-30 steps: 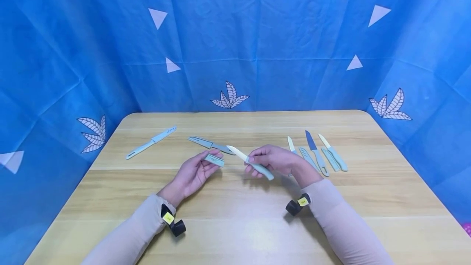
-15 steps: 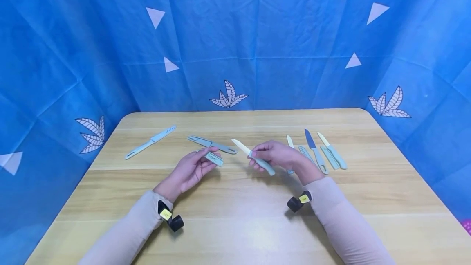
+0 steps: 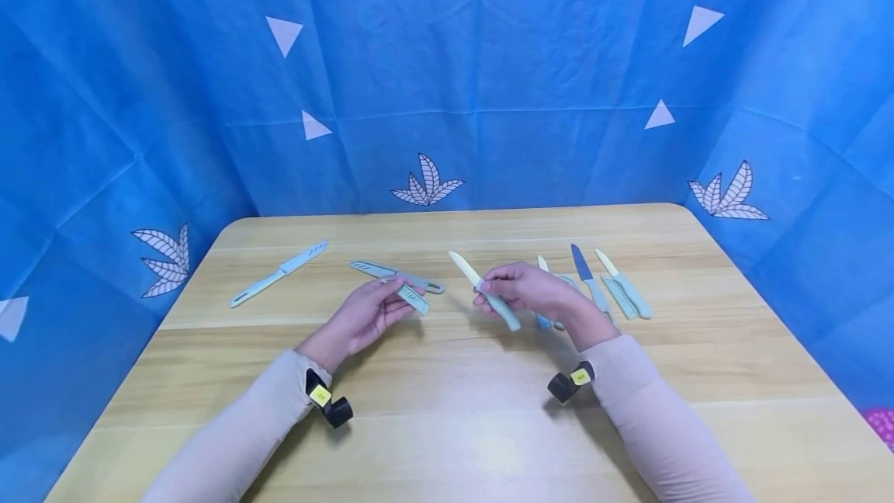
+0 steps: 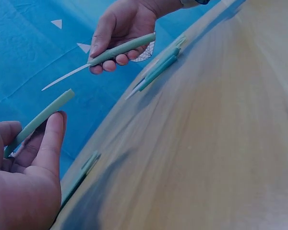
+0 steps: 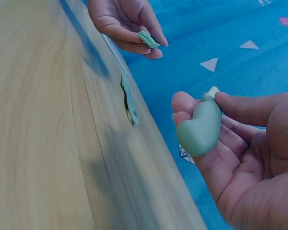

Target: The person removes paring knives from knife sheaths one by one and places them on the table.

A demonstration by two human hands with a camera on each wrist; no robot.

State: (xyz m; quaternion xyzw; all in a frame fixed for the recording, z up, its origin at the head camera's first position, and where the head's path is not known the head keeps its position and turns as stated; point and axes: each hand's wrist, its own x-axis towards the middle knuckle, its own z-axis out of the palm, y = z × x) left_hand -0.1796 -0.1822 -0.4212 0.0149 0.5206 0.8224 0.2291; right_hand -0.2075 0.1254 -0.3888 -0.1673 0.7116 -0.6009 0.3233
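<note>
My left hand (image 3: 366, 315) pinches a small pale green knife sheath (image 3: 414, 300) between thumb and fingers, above the table. To its right, my right hand (image 3: 527, 291) grips a paring knife (image 3: 501, 311) where the light green handle meets the cream blade. The blade points up and to the left in the head view, bare and apart from the sheath. In the left wrist view the blade tip lies beyond the upper end of the sheath (image 4: 41, 117). The right wrist view shows the rounded butt of the knife handle (image 5: 204, 129) over the fingers.
Behind the left hand lies a blue-green sheathed knife (image 3: 398, 274), and farther left a light blue sheathed knife (image 3: 279, 274). On the right are a blue-bladed knife (image 3: 585, 270), a cream-bladed knife (image 3: 628, 289) and a green sheath (image 3: 618, 297). A blue curtain (image 3: 531, 154) hangs behind the table.
The paring knife has turned steeper, its tip moving right and away from the left hand. The sheath has tilted in the left fingers. The head view has shifted slightly.
</note>
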